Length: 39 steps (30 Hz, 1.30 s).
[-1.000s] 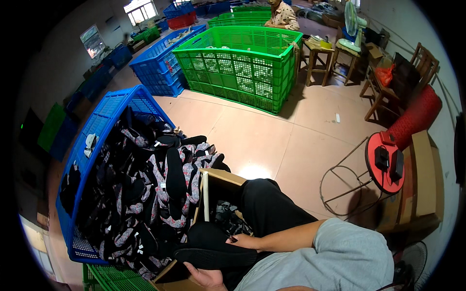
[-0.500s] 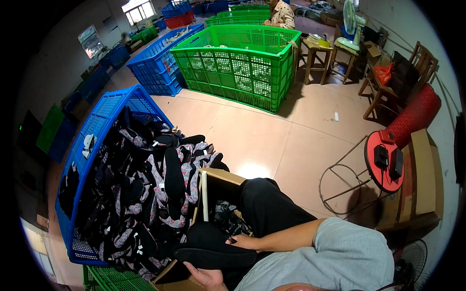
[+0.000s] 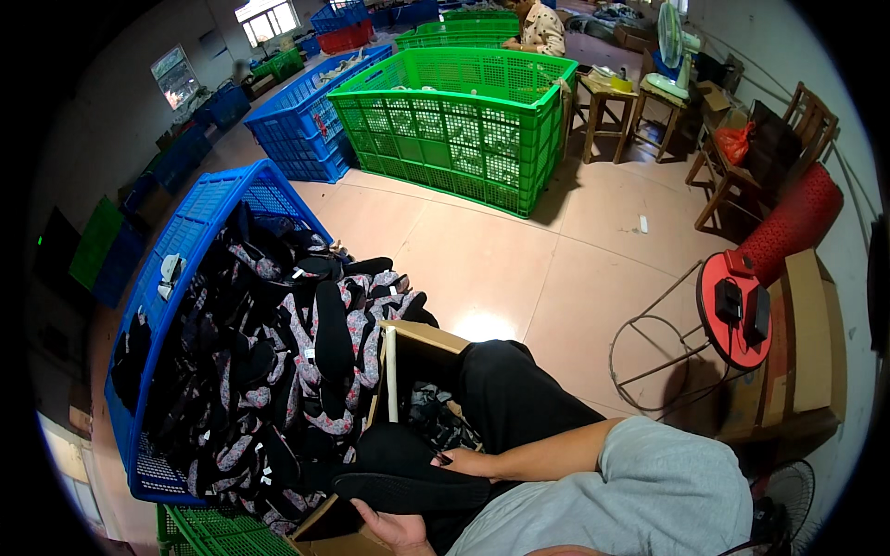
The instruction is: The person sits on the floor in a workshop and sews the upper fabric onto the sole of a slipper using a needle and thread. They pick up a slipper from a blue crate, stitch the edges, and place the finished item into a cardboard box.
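A black cloth shoe lies across my lap, its dark sole turned partly toward me. My left hand cups it from below near the toe end, thumb and fingers against the sole's edge. Over its far side my right hand is closed at the shoe, and a small dark object shows at the fingertips, too small to name. To the left is a heap of black shoes with floral pink-and-grey linings, spilling from a tipped blue crate.
Before my knees an open cardboard box holds dark scraps. A green crate and stacked blue crates stand farther off. At right are a red round stool, a wooden chair and a fan. Another person sits at the back.
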{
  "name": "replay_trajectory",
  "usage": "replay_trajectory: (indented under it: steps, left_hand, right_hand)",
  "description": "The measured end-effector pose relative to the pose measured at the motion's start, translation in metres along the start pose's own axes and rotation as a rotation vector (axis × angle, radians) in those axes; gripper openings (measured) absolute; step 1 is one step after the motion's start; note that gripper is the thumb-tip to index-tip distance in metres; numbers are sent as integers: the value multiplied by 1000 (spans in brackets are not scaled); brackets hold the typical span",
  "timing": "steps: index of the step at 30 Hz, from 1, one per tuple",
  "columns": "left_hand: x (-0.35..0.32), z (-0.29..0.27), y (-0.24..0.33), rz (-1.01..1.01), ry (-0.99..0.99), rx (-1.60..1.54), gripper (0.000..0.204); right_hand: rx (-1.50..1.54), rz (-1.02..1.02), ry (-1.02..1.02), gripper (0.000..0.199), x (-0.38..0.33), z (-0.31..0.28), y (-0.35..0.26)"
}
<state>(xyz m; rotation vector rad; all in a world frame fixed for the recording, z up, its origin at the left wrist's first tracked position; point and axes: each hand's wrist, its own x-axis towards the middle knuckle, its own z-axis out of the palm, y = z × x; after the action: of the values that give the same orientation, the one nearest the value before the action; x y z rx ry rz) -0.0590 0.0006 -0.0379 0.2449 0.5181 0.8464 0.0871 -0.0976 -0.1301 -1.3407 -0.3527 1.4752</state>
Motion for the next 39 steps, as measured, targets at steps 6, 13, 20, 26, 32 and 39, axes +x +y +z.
replay_trajectory:
  steps: [6, 13, 20, 26, 32, 39]
  left_hand:
    - [0, -2, 0, 1, 5, 12, 65]
    - [0, -3, -1, 17, 10, 20, 67]
    - [-1, -4, 0, 14, 7, 36, 67]
    - [0, -6, 0, 7, -5, 39, 66]
    - [-1, -6, 0, -2, -5, 33, 66]
    - [-3, 0, -1, -3, -5, 14, 63]
  right_hand:
    - [-20, -19, -1, 29, 8, -3, 10]
    - [11, 6, -22, 31, 7, -3, 9]
    - [16, -6, -28, 36, 4, -1, 7]
    - [-11, -16, -18, 37, 6, -1, 10]
    - [8, 8, -16, 36, 7, 0, 11]
    - [-41, -1, -16, 36, -2, 0, -2]
